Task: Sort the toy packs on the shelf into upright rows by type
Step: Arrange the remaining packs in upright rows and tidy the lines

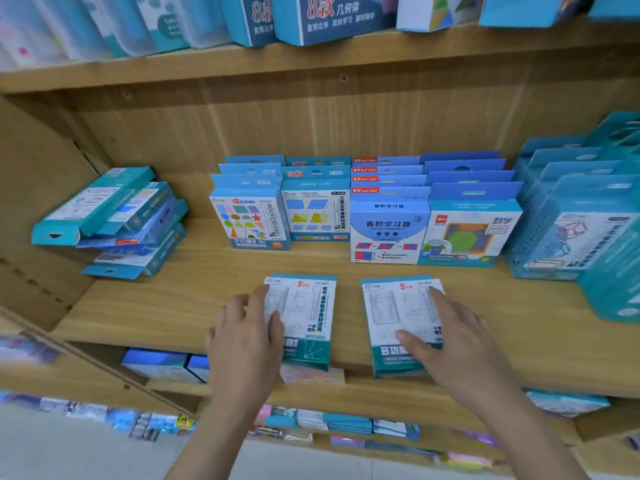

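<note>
At the front of the light wooden shelf board (138, 313): two matching packs, both lying flat on their backs, side by side with a gap between.

Item one, the left white-and-teal cardboard pack (308, 306): your left hand (242, 341) holds it, thumb on the printed face, fingers curled down past its left edge.

Item two, the right white-and-teal cardboard pack (391, 306): your right hand (457, 341) rests on it with fingers straight, pressing rather than gripping.

Each pack's long axis runs from you toward the shelf back, top end farthest, bottom end at the board's lip under your palms.

Behind them, near but apart: the upright rows of blue cardboard packs (388, 230), faces toward you.

Far left: a slumped heap of teal and blue packs (110, 220), unsorted.

Judgement: the two flat packs look like one type, so they likely start a row of their own. Standing them means tipping the far end up about the near edge. Each hand is nearest its own pack.
</note>
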